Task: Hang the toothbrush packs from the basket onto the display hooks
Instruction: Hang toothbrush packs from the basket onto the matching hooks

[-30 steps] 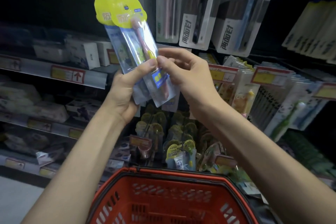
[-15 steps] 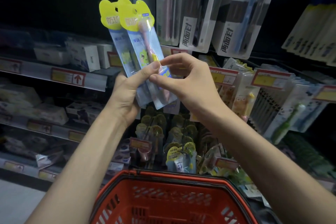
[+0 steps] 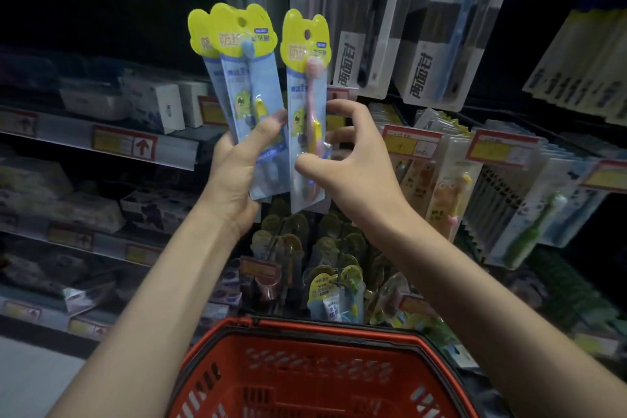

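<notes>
**Pink pack pulled clear of the bunch**

Since half a sec ago the R hand [image 3: 353,159] has drawn the pink toothbrush pack [image 3: 307,92] off the front of the bunch and out to the right. The two lots now stand side by side w/ a narrow gap btwn them, where before they overlapped. Both hands have stayed at much the same height in front of the shelves.

R hand: palm turned left, thumb low on the pack's front, index finger curled round the right edge higher up, other fingers loosely bent behind. Grip is a pinch on that one pack, which stands upright, yellow header on top w/ its hang hole showing.

L hand [image 3: 237,166]: forearm raised, thumb laid across the front of the blue toothbrush packs [image 3: 244,85], fingers hidden behind them. Grip holds two packs, slightly fanned, tilted a little to the left, headers up.

Red basket [image 3: 305,327] sits low centre, under both forearms. Hung packs [image 3: 334,292] w/ the same yellow headers show on the display below the hands, just beyond the basket's far rim.
</notes>
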Demonstrator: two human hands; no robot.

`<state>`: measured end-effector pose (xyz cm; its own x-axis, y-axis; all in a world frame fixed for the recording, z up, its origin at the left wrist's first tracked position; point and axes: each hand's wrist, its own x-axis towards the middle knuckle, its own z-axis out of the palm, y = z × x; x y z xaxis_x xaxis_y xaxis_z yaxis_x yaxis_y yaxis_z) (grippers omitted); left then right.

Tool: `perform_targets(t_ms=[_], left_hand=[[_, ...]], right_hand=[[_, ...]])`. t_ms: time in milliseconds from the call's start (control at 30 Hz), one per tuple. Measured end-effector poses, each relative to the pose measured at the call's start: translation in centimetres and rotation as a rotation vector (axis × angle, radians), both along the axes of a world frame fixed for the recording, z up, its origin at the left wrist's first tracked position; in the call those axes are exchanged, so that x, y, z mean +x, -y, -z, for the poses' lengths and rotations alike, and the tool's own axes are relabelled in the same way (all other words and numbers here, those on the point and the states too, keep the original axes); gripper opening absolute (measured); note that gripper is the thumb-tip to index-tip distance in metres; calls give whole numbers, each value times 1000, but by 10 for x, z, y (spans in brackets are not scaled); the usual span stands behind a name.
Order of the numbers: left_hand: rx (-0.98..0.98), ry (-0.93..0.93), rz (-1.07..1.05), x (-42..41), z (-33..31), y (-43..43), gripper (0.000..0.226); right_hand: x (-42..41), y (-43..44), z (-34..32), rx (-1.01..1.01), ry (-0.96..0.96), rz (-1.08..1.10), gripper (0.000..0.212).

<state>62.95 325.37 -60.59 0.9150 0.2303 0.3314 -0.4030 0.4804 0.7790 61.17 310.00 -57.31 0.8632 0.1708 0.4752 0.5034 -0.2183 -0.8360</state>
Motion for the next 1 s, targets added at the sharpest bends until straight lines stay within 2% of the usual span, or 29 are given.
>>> perform_targets(t_ms=[200,333,433,633,767,1000], left_hand=[[-13,-15,-17,-3,-5,3,34],[23,-7,-38,-8,-9,3,36],[84,-9,-65,-11,-13,4,28],[112,-5,-65,-17,-20,4,28],[133,-6,-54,-21,-21,2,23],[187,-10,-80,-22,-23,0,21]], right_hand=[[-5,10,9,-40,-19,-12,67],[-16,25,23,-54,-33,-87,75],[-21,35,41,-47,-104,-114,68],[-16,45,80,-45,-227,-91,55],[-7,42,99,-34,-268,-59,60],[7,33,110,25,-294,-105,40]])
